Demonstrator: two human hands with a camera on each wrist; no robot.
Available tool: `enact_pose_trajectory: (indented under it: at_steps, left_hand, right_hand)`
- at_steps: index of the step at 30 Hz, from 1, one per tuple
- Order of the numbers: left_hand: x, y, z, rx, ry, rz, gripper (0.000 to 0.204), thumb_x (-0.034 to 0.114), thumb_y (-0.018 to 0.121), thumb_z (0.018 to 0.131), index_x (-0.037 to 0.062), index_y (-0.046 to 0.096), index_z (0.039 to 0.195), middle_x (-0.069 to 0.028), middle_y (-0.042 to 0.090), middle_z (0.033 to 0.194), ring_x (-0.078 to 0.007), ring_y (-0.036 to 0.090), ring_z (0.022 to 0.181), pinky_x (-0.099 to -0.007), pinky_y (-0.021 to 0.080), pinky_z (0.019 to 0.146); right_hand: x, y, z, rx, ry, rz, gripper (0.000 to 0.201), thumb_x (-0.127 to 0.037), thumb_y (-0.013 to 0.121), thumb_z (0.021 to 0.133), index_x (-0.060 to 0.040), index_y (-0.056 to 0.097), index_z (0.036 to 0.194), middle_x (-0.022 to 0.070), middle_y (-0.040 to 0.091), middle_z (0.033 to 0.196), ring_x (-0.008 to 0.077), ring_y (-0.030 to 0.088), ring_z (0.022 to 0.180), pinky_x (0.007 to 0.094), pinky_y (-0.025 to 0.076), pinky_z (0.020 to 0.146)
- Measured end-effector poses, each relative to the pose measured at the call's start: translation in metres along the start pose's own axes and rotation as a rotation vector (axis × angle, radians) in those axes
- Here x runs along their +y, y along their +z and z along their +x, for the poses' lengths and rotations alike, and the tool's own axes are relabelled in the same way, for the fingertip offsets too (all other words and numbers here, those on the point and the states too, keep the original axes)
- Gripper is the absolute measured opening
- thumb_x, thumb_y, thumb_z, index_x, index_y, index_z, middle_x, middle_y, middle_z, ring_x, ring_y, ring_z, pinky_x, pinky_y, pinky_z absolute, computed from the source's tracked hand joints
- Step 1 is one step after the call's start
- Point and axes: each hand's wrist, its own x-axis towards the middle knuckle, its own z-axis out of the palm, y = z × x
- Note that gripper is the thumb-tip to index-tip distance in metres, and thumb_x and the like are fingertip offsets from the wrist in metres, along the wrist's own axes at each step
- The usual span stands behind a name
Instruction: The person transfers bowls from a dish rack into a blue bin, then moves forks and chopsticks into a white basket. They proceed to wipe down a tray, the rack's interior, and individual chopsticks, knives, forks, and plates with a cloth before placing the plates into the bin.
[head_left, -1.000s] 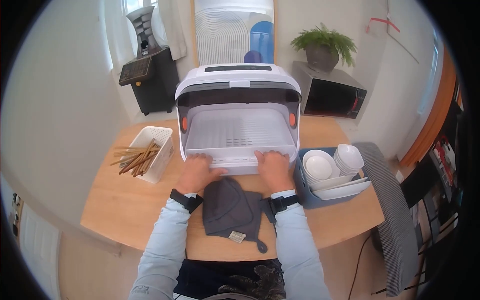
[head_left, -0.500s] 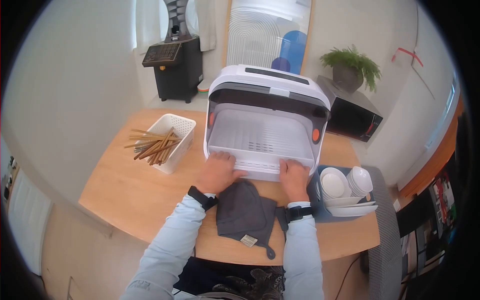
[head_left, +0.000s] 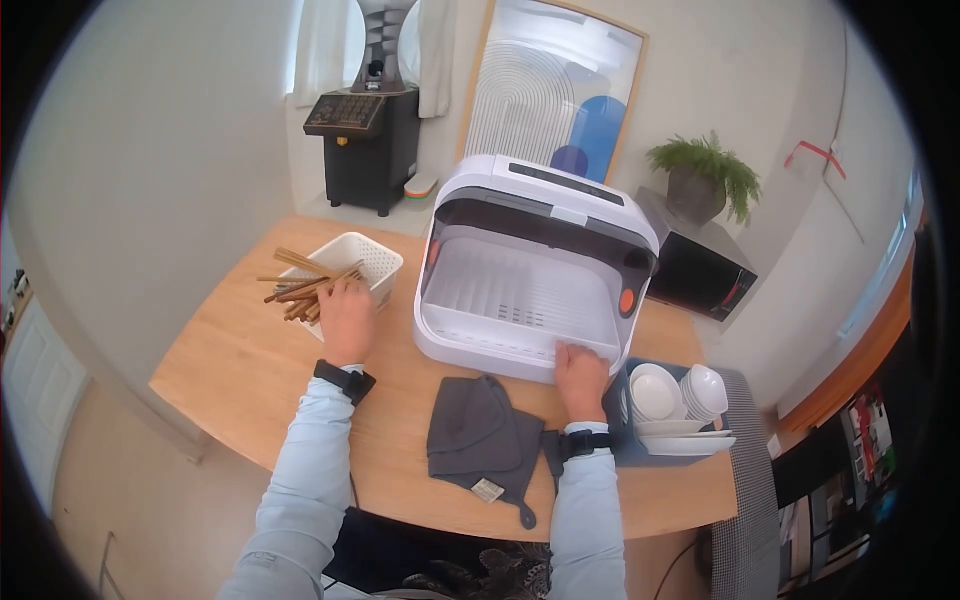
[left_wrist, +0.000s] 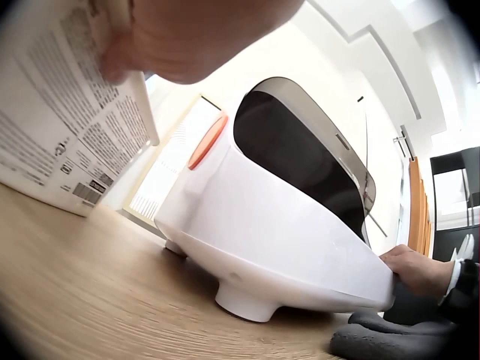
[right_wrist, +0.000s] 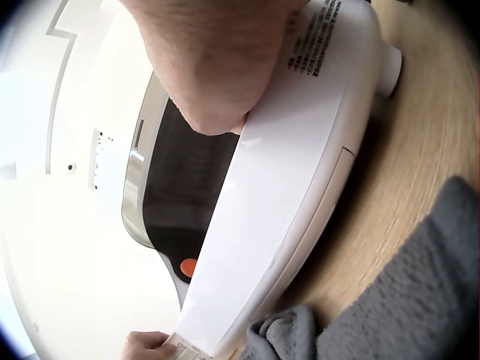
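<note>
My left hand (head_left: 347, 322) is at the near right corner of a white basket (head_left: 383, 264), with fingertips by the wooden chopsticks (head_left: 298, 290) heaped in it. In the left wrist view its thumb lies over the rim of the basket's printed wall (left_wrist: 60, 120). A white dish storage box (head_left: 480, 352) stands right of the basket, its dark see-through lid (head_left: 540, 222) raised and its ribbed inside bare. My right hand (head_left: 581, 380) grips the box's front edge, fingers curled over it. A grey cloth (head_left: 475, 435) with a label lies between my forearms.
A blue bin (head_left: 665, 460) of white bowls and plates stands close by the box's right side. Behind the table are a black machine (head_left: 370, 150), a microwave (head_left: 690, 265) with a potted fern (head_left: 700, 180), and a leaning framed picture (head_left: 530, 90).
My left hand has left the box's front edge and moved left to the basket of chopsticks. My right hand stays on the box's front edge. The head view has turned left.
</note>
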Motion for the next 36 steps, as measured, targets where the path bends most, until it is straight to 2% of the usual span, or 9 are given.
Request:
enact_pose_trajectory:
  at_steps: [9,15,18,19,25,28,29,33,36]
  left_hand:
    - [-0.028,-0.022,-0.005,-0.109,0.013,-0.283,0.011,-0.001,0.06,0.068,0.002,0.069,0.073,-0.0145,0.065,0.076,-0.0295,0.059,0.088,-0.0425,0.04,0.086]
    - [-0.024,-0.026,-0.01,-0.003,0.046,-0.383,0.011,0.0,0.061,0.068,0.0025,0.07,0.074,-0.0162,0.064,0.074,-0.0299,0.06,0.085,-0.0414,0.041,0.084]
    - [-0.011,-0.025,-0.009,-0.077,0.07,-0.214,0.008,0.001,0.06,0.069,0.0024,0.068,0.07,-0.0162,0.064,0.07,-0.0308,0.062,0.08,-0.0429,0.042,0.082]
    - [-0.005,-0.023,-0.009,0.001,0.108,-0.153,0.007,0.004,0.061,0.07,0.0048,0.067,0.067,-0.0154,0.064,0.068,-0.0314,0.063,0.072,-0.0432,0.042,0.079]
    - [0.051,-0.019,0.014,-0.171,-0.091,-0.078,0.008,0.009,0.062,0.075,0.006,0.066,0.069,-0.014,0.064,0.069,-0.0313,0.065,0.067,-0.0431,0.044,0.074]
    - [0.071,0.011,0.021,-0.103,-0.121,-0.073,0.01,0.012,0.062,0.075,0.0068,0.067,0.069,-0.0139,0.064,0.072,-0.0322,0.065,0.066,-0.0439,0.044,0.071]
    - [0.077,0.008,0.023,-0.174,-0.109,-0.095,0.009,0.012,0.061,0.075,0.0046,0.067,0.077,-0.0132,0.065,0.079,-0.0325,0.065,0.073,-0.0442,0.042,0.074]
    - [0.095,-0.019,0.016,-0.079,-0.101,-0.064,0.028,0.005,0.057,0.076,-0.0068,0.06,0.101,-0.0165,0.059,0.098,-0.0308,0.053,0.098,-0.0422,0.037,0.083]
    - [0.101,-0.031,0.012,0.12,0.008,-0.176,0.04,0.005,0.061,0.075,-0.0067,0.054,0.113,-0.0171,0.058,0.107,-0.0339,0.053,0.105,-0.0463,0.037,0.092]
  right_hand:
    - [0.0,0.002,0.0,0.017,-0.012,0.005,0.037,-0.03,0.05,0.093,-0.0039,0.066,0.071,0.013,0.067,0.076,0.0327,0.062,0.076,0.0467,0.041,0.073]
    - [0.0,0.003,0.0,0.02,-0.014,-0.007,0.038,-0.03,0.05,0.093,-0.0038,0.066,0.07,0.0129,0.067,0.076,0.0325,0.062,0.076,0.0463,0.041,0.073]
    - [0.0,0.002,0.0,0.014,-0.009,-0.006,0.038,-0.029,0.05,0.093,-0.0037,0.066,0.07,0.0129,0.067,0.076,0.0324,0.062,0.076,0.0464,0.041,0.073]
    - [0.0,0.001,0.0,0.014,-0.008,-0.005,0.038,-0.029,0.05,0.093,-0.0037,0.066,0.07,0.0129,0.067,0.076,0.0324,0.062,0.076,0.0465,0.04,0.073]
    - [0.0,0.003,-0.001,0.011,-0.006,-0.026,0.038,-0.029,0.049,0.093,-0.0037,0.067,0.071,0.0127,0.067,0.077,0.0319,0.062,0.077,0.0462,0.041,0.073]
    - [0.0,0.002,0.0,0.012,-0.003,-0.008,0.038,-0.029,0.05,0.093,-0.0038,0.067,0.071,0.0125,0.067,0.076,0.0313,0.063,0.077,0.0463,0.041,0.073]
    - [0.001,0.002,0.001,0.02,-0.009,-0.005,0.038,-0.029,0.05,0.093,-0.0039,0.067,0.07,0.0125,0.067,0.076,0.0312,0.063,0.076,0.0465,0.041,0.073]
    - [0.001,0.002,0.001,0.032,-0.013,-0.005,0.039,-0.029,0.05,0.093,-0.0041,0.067,0.069,0.0127,0.067,0.074,0.0309,0.063,0.076,0.0472,0.041,0.073]
    - [0.0,0.0,0.0,0.023,-0.007,0.017,0.039,-0.03,0.05,0.093,-0.004,0.067,0.069,0.0127,0.067,0.074,0.0309,0.063,0.076,0.0476,0.041,0.072]
